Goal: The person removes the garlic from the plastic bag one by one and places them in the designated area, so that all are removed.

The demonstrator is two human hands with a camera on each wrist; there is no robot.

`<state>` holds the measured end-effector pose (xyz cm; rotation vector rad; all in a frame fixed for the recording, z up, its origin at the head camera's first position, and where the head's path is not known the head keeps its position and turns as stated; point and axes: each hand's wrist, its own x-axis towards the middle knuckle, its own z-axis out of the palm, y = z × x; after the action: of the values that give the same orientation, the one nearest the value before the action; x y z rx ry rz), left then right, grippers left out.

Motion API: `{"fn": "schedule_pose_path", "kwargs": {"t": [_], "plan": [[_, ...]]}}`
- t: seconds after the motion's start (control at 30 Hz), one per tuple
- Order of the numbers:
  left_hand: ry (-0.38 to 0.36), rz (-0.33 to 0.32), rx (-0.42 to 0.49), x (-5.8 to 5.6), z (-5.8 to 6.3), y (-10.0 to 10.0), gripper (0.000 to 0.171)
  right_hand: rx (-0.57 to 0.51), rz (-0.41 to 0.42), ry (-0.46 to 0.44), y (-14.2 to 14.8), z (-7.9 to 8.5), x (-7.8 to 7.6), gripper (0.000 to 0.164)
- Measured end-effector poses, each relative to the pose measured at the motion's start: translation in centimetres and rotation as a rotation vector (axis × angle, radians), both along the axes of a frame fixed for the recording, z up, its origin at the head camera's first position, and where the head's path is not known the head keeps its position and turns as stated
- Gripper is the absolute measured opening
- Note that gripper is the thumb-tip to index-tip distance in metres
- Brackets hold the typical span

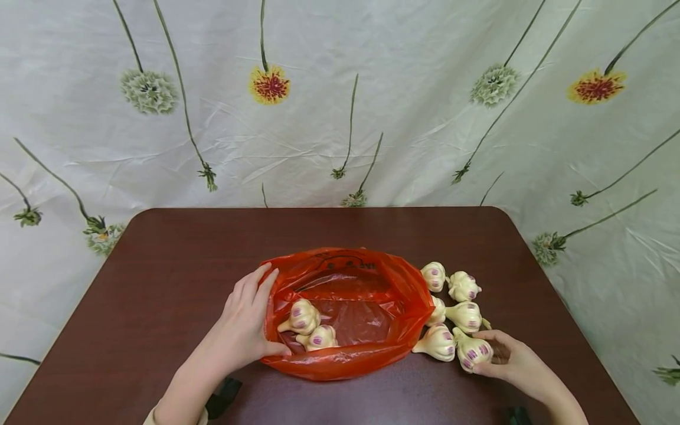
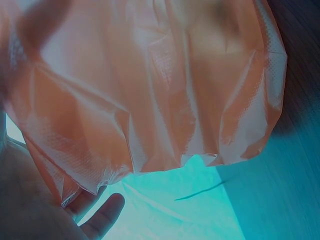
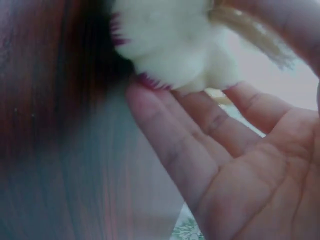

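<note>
A red plastic bag (image 1: 340, 363) lies on the table with its mouth spread wide. Two garlic bulbs, one farther back (image 1: 303, 317) and one nearer (image 1: 321, 337), are inside it on the left. My left hand (image 1: 241, 319) holds the bag's left rim, thumb at the front and fingers farther back. In the left wrist view, the bag's crinkled film (image 2: 165, 100) covers much of the hand. On the right, my right hand (image 1: 512, 360) grips a garlic bulb (image 1: 473, 352) between thumb and fingers. The right wrist view shows that bulb (image 3: 170, 45) against the fingertips.
Several more garlic bulbs cluster against the bag's right side, among them one at the back (image 1: 464, 287) and one in front (image 1: 438, 343). The dark brown table (image 1: 186, 254) meets a white flowered cloth (image 1: 319, 147) hanging behind it.
</note>
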<state>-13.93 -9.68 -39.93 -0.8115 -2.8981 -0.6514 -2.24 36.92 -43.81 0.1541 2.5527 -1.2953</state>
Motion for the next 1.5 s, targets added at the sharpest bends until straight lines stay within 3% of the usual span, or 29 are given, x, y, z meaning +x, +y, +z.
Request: {"fn": "schedule_pose_path", "kwargs": {"t": [0.33,0.6,0.8,1.17,1.5], "plan": [[0.006,-0.004,0.004,0.1,-0.1,0.0,0.126,0.187,-0.091,-0.050,-0.7,1.1,-0.4,0.063],[0.000,-0.007,0.002,-0.1,0.0,0.0,0.126,0.260,-0.093,0.098,-1.0,3.7,-0.2,0.059],[-0.011,-0.005,0.005,-0.1,0.1,0.0,0.126,0.195,-0.040,0.211,-2.6,5.7,-1.3,0.051],[0.006,-0.010,0.006,-0.1,0.1,0.1,0.127,0.036,0.123,0.358,-6.9,8.8,-5.6,0.034],[0.002,-0.007,0.005,-0.1,0.0,0.1,0.126,-0.078,0.246,0.374,-11.7,10.3,-9.6,0.025]]}}
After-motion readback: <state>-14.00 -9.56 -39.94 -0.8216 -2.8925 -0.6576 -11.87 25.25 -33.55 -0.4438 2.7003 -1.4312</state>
